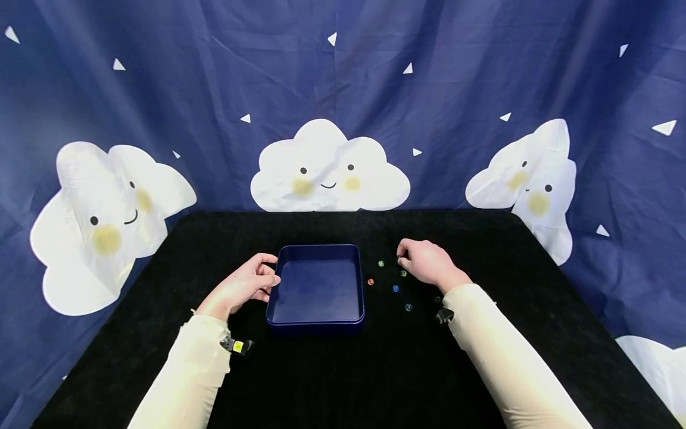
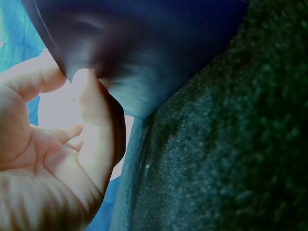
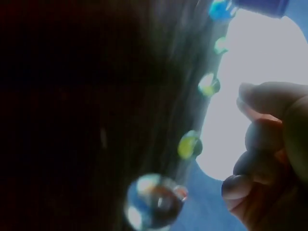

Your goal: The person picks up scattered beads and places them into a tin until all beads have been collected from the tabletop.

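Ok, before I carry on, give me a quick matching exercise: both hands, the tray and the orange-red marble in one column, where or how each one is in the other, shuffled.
Column one
1. Left hand
2. Right hand
3. Tray
4. Orange-red marble

Column two
A. Dark blue, gripped at one side
B. On the black table, close by the tray's right wall
C. Fingers bent, out to the right of the tray
D. Holding the tray's left wall

Right pairs: 1-D, 2-C, 3-A, 4-B
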Demonstrator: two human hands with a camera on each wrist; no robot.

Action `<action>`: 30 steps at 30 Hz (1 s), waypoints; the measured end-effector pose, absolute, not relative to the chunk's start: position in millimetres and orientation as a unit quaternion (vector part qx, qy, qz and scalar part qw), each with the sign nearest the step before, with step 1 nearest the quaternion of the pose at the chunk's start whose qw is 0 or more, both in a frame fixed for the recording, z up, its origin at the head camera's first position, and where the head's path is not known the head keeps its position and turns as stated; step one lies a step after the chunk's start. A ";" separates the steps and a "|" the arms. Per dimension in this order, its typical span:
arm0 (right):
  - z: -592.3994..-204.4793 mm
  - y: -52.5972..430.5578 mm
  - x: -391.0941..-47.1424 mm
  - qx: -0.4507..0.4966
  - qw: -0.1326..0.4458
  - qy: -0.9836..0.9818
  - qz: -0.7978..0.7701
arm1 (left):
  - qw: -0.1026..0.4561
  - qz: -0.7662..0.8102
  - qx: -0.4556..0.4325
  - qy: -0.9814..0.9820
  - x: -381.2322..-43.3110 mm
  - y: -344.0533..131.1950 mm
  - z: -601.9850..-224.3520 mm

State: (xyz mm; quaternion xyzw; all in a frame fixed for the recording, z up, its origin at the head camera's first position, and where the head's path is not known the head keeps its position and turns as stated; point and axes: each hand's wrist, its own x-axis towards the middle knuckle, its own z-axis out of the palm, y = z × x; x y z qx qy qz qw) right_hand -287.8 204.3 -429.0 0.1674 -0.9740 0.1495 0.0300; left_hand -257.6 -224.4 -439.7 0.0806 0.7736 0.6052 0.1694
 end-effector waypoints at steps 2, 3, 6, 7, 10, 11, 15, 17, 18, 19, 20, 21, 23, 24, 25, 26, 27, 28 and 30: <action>-429.0 200.2 -279.4 0.168 0.049 -0.970 0.165 | 0.170 0.605 0.079 0.774 -257.3 -223.3 -439.8; -428.8 197.5 -275.1 0.172 0.057 -0.968 0.173 | 0.171 0.604 0.078 0.775 -257.2 -222.8 -439.8; -427.1 187.2 -262.8 0.183 0.070 -0.962 0.192 | 0.169 0.602 0.076 0.777 -257.9 -221.6 -439.4; -425.4 183.3 -258.6 0.189 0.073 -0.960 0.195 | 0.168 0.602 0.077 0.777 -258.3 -221.2 -439.4; -420.1 171.2 -248.2 0.203 0.082 -0.956 0.197 | 0.165 0.603 0.080 0.776 -259.4 -220.6 -439.4; -417.8 167.3 -244.9 0.211 0.084 -0.954 0.198 | 0.164 0.603 0.080 0.776 -259.6 -220.6 -439.6; -410.4 153.8 -232.3 0.246 0.098 -0.945 0.193 | 0.163 0.601 0.075 0.778 -259.4 -221.5 -440.6; -407.3 148.3 -226.3 0.266 0.101 -0.940 0.188 | 0.163 0.600 0.074 0.780 -258.7 -222.0 -441.3; -405.8 145.9 -223.6 0.274 0.103 -0.938 0.186 | 0.162 0.599 0.074 0.780 -258.4 -222.0 -441.4; -404.4 143.7 -221.2 0.279 0.103 -0.937 0.185 | 0.162 0.599 0.074 0.781 -258.2 -222.2 -441.3; -402.9 141.6 -219.0 0.284 0.103 -0.935 0.184 | 0.162 0.598 0.074 0.782 -258.0 -222.2 -441.1; -401.6 139.7 -217.1 0.287 0.103 -0.934 0.185 | 0.163 0.597 0.073 0.782 -257.7 -222.4 -440.6; -399.4 136.5 -213.9 0.292 0.103 -0.932 0.187 | 0.163 0.596 0.072 0.783 -257.2 -222.7 -439.9; -398.3 135.2 -212.3 0.296 0.103 -0.931 0.190 | 0.164 0.596 0.072 0.783 -257.0 -222.8 -439.4; -397.9 134.0 -211.3 0.300 0.104 -0.929 0.190 | 0.164 0.595 0.071 0.783 -256.9 -222.9 -439.1; -397.6 133.1 -210.3 0.305 0.104 -0.927 0.191 | 0.164 0.595 0.071 0.784 -256.9 -222.8 -438.8; -397.4 132.1 -209.6 0.310 0.105 -0.925 0.193 | 0.163 0.595 0.071 0.784 -257.0 -222.8 -438.7; -397.4 131.3 -209.1 0.317 0.107 -0.922 0.194 | 0.161 0.595 0.072 0.784 -257.2 -222.7 -438.9; -398.1 129.5 -208.4 0.325 0.109 -0.920 0.191 | 0.159 0.596 0.074 0.783 -257.2 -222.3 -439.2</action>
